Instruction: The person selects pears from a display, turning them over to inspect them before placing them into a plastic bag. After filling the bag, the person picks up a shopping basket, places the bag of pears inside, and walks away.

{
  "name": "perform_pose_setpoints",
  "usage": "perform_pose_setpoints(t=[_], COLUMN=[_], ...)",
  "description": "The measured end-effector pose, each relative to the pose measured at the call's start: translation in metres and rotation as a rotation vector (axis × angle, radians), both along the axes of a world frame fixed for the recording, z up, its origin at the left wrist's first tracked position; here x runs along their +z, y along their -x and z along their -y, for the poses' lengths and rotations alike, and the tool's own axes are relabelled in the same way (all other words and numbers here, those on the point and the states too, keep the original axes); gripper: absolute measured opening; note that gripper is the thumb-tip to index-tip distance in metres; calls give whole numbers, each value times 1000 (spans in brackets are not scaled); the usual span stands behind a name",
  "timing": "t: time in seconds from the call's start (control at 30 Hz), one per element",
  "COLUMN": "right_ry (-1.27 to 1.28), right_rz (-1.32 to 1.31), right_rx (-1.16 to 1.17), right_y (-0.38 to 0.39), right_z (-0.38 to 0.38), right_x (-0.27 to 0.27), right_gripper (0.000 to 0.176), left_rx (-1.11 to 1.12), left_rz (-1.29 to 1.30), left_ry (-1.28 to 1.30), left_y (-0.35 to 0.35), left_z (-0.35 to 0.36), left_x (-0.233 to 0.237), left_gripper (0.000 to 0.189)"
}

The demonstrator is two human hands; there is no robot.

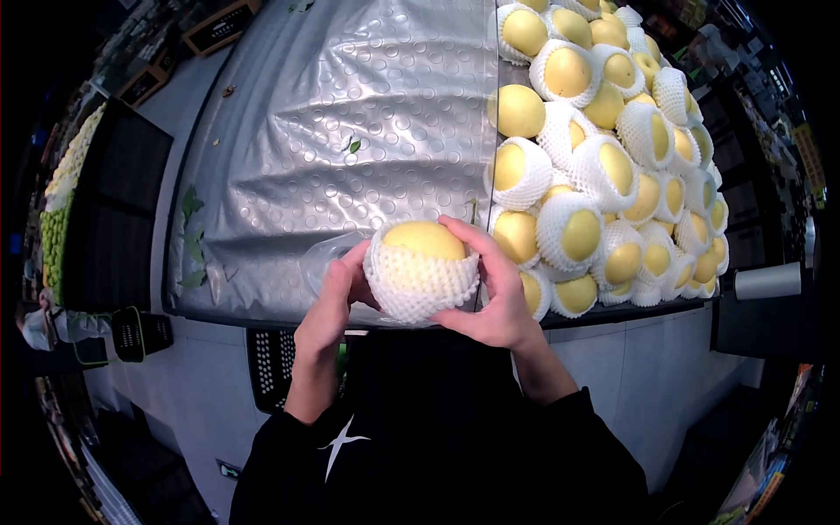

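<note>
A yellow fruit (423,238) in a white foam net (420,284) is held between both hands above the front edge of the display. My left hand (335,302) is wrapped round its left side, with some fingers hidden behind it. On the right side, my right hand (494,293) grips it with thumb and fingers. A clear plastic bag (328,261) lies just behind my left hand on the silver bubble-textured sheet (350,184).
Many yellow fruits (567,72), mostly in foam nets, are piled at the right. Green leaves (192,245) lie on the sheet's left side. Below the display stands a dark basket (267,363). Part of another person (39,325) shows at the far left.
</note>
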State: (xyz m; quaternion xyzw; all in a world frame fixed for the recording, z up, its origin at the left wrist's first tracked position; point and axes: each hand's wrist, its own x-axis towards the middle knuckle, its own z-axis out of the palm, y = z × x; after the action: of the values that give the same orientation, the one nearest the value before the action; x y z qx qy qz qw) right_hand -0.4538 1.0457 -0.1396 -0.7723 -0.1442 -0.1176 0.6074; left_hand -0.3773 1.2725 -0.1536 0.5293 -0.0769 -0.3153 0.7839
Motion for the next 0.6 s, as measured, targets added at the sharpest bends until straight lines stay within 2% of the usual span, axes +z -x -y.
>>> perform_pose_setpoints(t=[0.03,0.07,0.1,0.13,0.2,0.23,0.27,0.33,0.47,0.57,0.6], right_ry=[-245,-244,-466,-686,-697,-661,-624,-643,-662,-587,-588], right_rz=[-71,-69,-169,-271,-270,-356,-443,-468,-545,-511,-511], right_rx=[2,1,-6,-13,-38,-24,-11,10,23,31,29], right_y=[2,1,1,-1,-2,1,3,4,5,4,4], right_z=[-2,-2,-2,-2,-5,-4,-3,-2,0,1,0], right_x=[-4,-7,-10,-13,-15,-15,-15,-18,-17,-24,-20], right_gripper=[78,78,75,72,71,71,70,70,68,67,67], left_rx=[-109,-219,-59,-58,55,26,27,61,32,17,43], left_rz=[161,321,485,485,520,432,432,184,170,244,343], left_ry=[-81,-163,-259,-259,-80,-106,-105,-142,-127,-154,-131], left_y=[-6,-8,-1,3,6,6,4,-1,2,7,9], left_z=[-7,-11,1,12,25,24,22,17,13,20,25], left_x=[5,10,16,16,15,9,4,-4,-6,3,3], left_gripper=[91,95,93,93,87,75,75,69,63,65,66])
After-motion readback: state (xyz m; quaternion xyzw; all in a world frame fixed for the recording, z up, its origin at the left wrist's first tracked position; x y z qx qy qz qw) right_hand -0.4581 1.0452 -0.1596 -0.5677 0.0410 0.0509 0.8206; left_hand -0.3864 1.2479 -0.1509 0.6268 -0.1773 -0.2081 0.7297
